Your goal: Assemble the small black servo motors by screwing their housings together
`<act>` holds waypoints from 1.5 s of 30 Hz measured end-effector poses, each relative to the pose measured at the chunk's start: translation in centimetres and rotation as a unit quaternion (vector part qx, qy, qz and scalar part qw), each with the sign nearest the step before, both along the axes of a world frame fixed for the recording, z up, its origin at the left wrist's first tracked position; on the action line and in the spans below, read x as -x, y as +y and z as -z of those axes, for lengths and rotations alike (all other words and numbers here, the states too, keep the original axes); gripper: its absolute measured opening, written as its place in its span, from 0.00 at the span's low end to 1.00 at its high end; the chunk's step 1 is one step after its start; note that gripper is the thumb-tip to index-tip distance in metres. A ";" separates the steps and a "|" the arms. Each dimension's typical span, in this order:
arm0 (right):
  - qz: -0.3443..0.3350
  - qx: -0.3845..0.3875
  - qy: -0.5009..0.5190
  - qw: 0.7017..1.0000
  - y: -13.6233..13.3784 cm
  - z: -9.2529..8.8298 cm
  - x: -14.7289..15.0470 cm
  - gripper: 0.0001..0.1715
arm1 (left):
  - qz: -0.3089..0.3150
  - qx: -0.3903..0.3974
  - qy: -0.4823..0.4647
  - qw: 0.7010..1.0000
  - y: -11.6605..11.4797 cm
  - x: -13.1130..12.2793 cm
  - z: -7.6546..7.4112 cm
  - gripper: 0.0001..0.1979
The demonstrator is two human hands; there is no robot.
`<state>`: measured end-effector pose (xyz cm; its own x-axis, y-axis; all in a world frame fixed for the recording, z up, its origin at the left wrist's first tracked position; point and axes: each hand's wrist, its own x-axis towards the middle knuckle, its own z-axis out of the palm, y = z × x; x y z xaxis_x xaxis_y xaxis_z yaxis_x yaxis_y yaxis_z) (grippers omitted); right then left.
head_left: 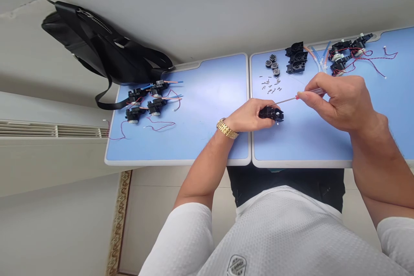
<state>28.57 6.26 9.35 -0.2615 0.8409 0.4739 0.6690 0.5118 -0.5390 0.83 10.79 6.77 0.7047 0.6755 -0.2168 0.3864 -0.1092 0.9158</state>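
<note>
My left hand [250,114] is closed round a black plastic housing [272,113], holding it just above or on the right-hand blue table; which of the two I cannot tell. A small white peg shows at the housing's right end. In my right hand [338,99] is a screwdriver [284,101] with a clear reddish handle, pinched between thumb and fingers. Its thin shaft slants left, and the tip meets the housing near my left thumb. Beyond my hands lie loose small screws [270,85] and several round black-and-silver motors [274,65].
Black housings [296,58] stand in a row at the back, beside blue and orange tubes [318,56]. Wired assemblies [339,58] lie back right, and more assemblies [155,105] on the left table [200,138]. A black bag [97,43] leans at the far left. A seam divides the tables.
</note>
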 end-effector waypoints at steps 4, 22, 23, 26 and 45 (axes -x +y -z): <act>-0.017 0.008 -0.031 0.999 0.1 -0.1 -0.1 0.21 | -0.006 0.008 0.006 1.000 0.0 0.0 -0.1 0.19; -0.036 0.039 -0.003 0.999 -0.1 -0.5 0.1 0.25 | -0.008 0.023 0.011 1.000 -0.1 -0.1 -0.3 0.18; -0.042 0.047 0.005 0.998 -0.1 -0.7 0.2 0.23 | -0.006 0.024 0.009 1.000 -0.1 -0.1 -0.3 0.18; -0.047 0.053 0.022 0.997 -0.3 -0.9 0.5 0.16 | -0.004 0.021 0.006 1.000 -0.2 -0.1 -0.2 0.18; -0.022 0.037 0.040 0.998 -0.4 -0.4 0.6 0.09 | -0.002 0.020 0.009 1.000 -0.2 -0.2 -0.1 0.18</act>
